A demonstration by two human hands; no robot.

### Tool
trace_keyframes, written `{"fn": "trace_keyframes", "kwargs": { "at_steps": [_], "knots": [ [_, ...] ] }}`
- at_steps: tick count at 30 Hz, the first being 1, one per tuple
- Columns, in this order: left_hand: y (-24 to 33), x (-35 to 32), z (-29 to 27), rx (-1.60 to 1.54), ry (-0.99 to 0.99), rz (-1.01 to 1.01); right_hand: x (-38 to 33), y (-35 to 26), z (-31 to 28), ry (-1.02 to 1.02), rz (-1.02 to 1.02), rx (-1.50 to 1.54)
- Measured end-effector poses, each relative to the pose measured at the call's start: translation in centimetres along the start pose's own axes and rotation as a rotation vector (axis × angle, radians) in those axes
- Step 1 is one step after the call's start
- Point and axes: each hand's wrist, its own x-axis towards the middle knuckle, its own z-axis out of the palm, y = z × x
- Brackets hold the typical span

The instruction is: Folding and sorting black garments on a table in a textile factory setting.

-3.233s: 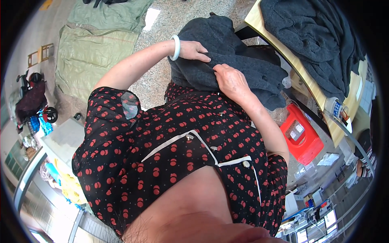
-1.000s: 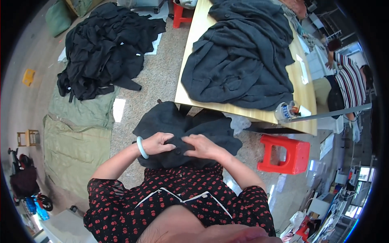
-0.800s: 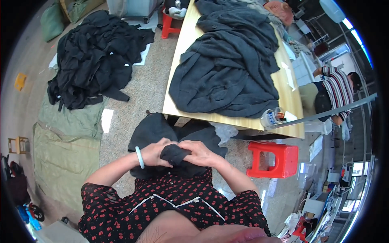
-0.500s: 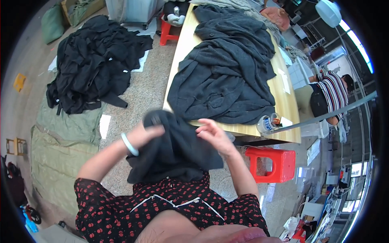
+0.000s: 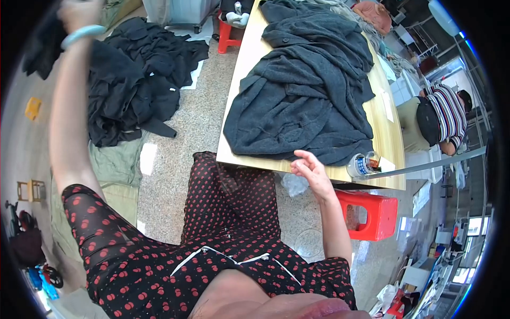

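My left arm is stretched out far to the upper left, and its hand [image 5: 79,13], wearing a pale bangle [image 5: 84,35], is closed on a black garment [image 5: 45,47]. That garment hangs in the air beside a heap of black garments [image 5: 133,80] on the floor. At the table's near edge, my right hand [image 5: 313,174] hovers with loosely bent fingers apart and nothing in them. Just beyond it, dark grey knitted garments [image 5: 308,101] lie spread in folds along the wooden table [image 5: 228,135].
A clear jar [image 5: 363,164] stands at the table's near right corner beside a long grey bar [image 5: 425,169]. A red stool [image 5: 380,218] is to my right. Green cloth [image 5: 114,165] covers floor at left. Another person [image 5: 441,114] bends over beyond the table.
The black garment has gone from my lap to the upper left in my left hand. My right hand has let go of it and moved slightly right.
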Motion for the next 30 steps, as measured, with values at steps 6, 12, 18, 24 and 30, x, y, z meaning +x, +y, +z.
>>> {"fn": "trace_keyframes", "kwargs": {
  "at_steps": [6,12,18,24,30],
  "knots": [
    [14.2,-27.6,8.3,-0.28,-1.261,-0.084,7.5,-3.6,-0.2,-0.048,-0.169,-0.14],
    [21.6,-39.0,10.3,-0.108,-1.471,-0.091,20.1,-6.3,-4.4,0.222,-0.544,-0.66],
    [22.0,-40.3,10.4,0.0,-1.4,0.014,31.4,-10.7,-6.3,0.484,-0.808,-1.324],
    [22.9,-40.1,10.1,0.029,-1.451,0.003,41.8,-10.5,-6.5,0.629,-0.641,-1.377],
    [22.9,-39.3,9.8,0.0,-1.464,-0.04,44.0,-10.0,-4.6,0.544,-0.413,-1.5]
  ]
}}
